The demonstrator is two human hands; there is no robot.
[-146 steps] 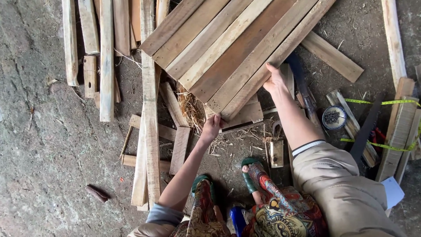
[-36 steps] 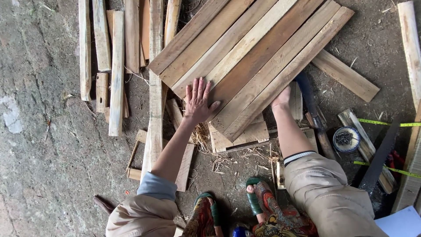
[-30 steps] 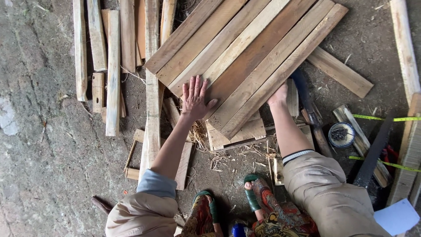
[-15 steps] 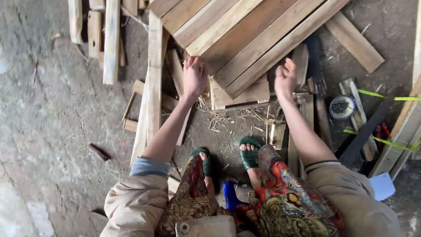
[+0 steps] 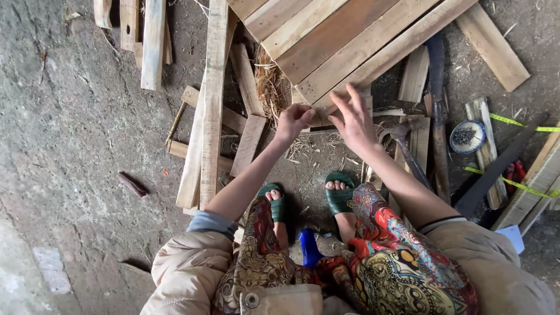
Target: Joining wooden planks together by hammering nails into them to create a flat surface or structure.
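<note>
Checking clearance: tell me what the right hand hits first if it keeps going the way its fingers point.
Probably the near corner of the plank panel: the right hand has its fingers spread toward that edge, possibly already touching it.

Rough grey concrete floor (image 5: 70, 116), dusty and cracked, daylight across it, straw and wood scraps scattered about.

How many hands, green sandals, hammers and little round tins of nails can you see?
Hands: 2, the left hand and the right hand
Green sandals: 2
Hammer: 1
Round tin of nails: 1
Total: 6
</note>
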